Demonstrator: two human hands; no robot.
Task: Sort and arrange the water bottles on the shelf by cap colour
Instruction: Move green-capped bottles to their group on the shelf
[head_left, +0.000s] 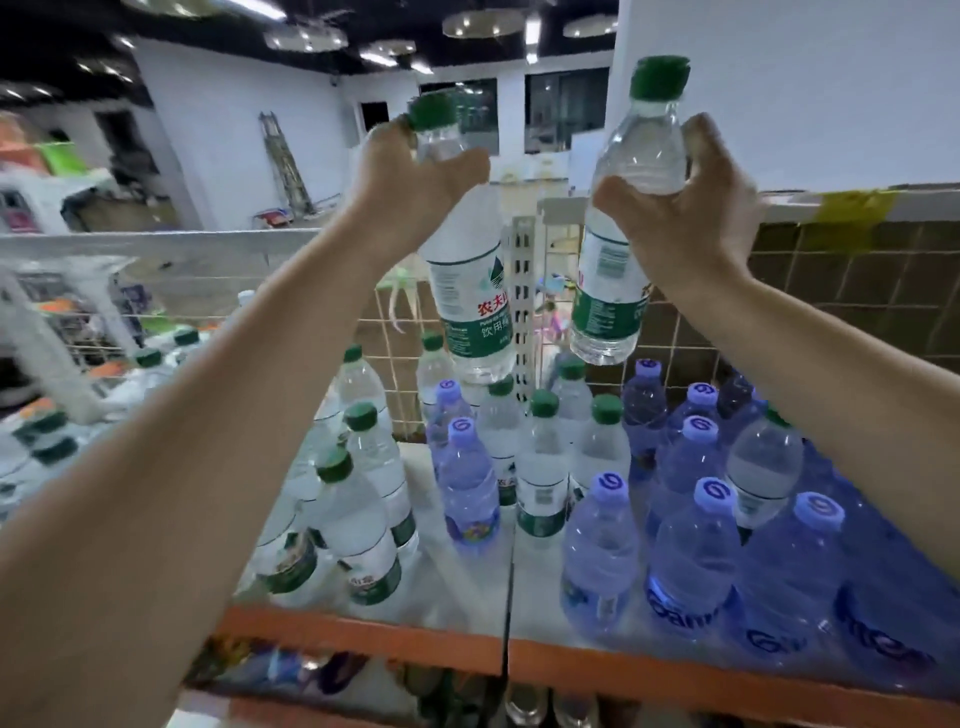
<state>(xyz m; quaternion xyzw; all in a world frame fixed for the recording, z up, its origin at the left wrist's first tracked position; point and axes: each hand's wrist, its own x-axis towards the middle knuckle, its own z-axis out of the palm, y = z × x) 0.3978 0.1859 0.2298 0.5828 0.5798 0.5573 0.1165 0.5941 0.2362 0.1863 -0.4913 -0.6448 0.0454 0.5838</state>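
My left hand grips a green-capped water bottle by its neck and holds it in the air above the shelf. Just to the right, my right hand grips a second green-capped bottle by its shoulder, also raised. Below them, on the shelf, green-capped bottles stand at the left and in the middle back. Blue bottles with purple caps fill the right side. Two purple-capped bottles stand among the green ones in the middle, and one clear bottle stands among the blue ones.
The shelf has an orange front rail and a wire grid back with a white upright post. More green-capped bottles stand on the neighbouring shelf at the left. A lower shelf shows beneath the rail.
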